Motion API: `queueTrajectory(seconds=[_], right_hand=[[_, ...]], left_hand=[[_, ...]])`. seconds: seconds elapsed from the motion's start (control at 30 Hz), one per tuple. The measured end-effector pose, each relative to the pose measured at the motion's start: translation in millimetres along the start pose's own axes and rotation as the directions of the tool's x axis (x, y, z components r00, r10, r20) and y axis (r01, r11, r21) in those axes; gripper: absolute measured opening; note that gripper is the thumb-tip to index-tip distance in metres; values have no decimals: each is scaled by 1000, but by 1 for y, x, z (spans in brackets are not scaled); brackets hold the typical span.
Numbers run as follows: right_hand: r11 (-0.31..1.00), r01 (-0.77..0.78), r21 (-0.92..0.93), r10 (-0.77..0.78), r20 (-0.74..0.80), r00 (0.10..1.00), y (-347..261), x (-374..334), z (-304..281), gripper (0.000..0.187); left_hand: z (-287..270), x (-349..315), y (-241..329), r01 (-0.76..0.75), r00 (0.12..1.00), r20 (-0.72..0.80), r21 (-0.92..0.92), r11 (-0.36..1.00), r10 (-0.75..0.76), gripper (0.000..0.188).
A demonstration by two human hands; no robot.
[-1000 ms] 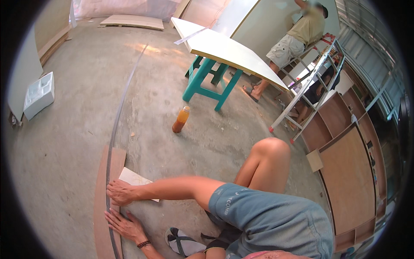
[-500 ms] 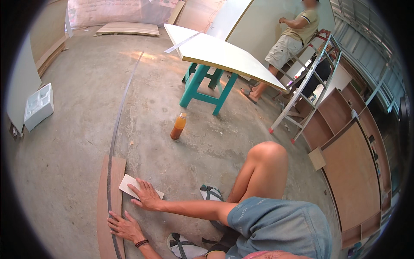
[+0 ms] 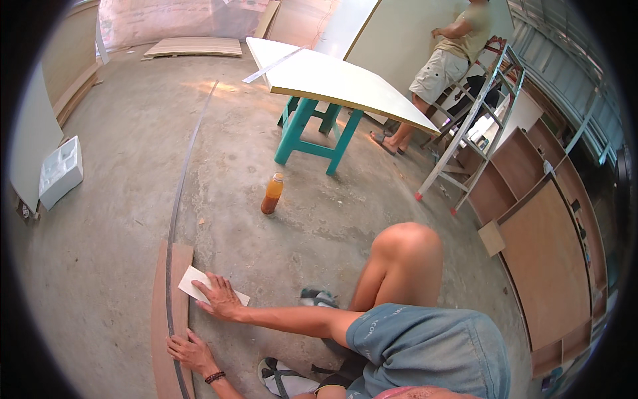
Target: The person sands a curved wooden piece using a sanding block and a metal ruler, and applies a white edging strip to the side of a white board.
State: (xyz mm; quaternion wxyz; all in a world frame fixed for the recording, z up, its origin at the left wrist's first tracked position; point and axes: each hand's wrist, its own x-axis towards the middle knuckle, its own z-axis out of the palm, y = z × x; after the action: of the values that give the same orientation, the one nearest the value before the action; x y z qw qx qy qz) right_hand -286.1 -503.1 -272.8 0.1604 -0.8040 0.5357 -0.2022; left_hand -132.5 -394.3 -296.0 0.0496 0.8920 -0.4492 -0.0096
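A long, thin grey strip runs across the floor and over a brown wooden board at the lower left. My left hand, with a dark bracelet at its wrist, lies on the board at the strip's edge, fingers stretched out. Farther along, my right hand rests flat over a small pale rectangular block, fingers spread. One end of that block overlaps the board's right edge, close to the strip. Part of the block is hidden under the hand.
An orange drink bottle stands on the concrete floor. Beyond it, a white panel lies on a green stool. A person stands behind a stepladder. A white foam box sits left; a wooden cabinet frame lies right.
My right hand and the pale block have shifted slightly left, farther over the board. The fingers of my left hand have drawn closer together. My far foot is blurred by movement.
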Motion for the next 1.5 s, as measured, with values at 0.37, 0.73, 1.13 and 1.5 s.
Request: queueTrajectory(seconds=[0.37,0.73,1.13,1.5], right_hand=[[955,292,61,-291,-11,957,-47,12,13,58],[918,392,-60,-384,114,916,-45,56,30,54],[830,551,92,-556,225,800,-135,-83,80,68],[924,373,-81,-358,156,921,-74,22,52,59]], left_hand=[[-27,-30,0,-37,989,-150,-225,974,3,36],[-48,-123,-95,189,970,-117,-193,963,-214,74],[-36,-151,-120,304,949,-59,-102,947,-311,85],[-30,-151,-119,320,940,-82,-118,940,-331,86]])
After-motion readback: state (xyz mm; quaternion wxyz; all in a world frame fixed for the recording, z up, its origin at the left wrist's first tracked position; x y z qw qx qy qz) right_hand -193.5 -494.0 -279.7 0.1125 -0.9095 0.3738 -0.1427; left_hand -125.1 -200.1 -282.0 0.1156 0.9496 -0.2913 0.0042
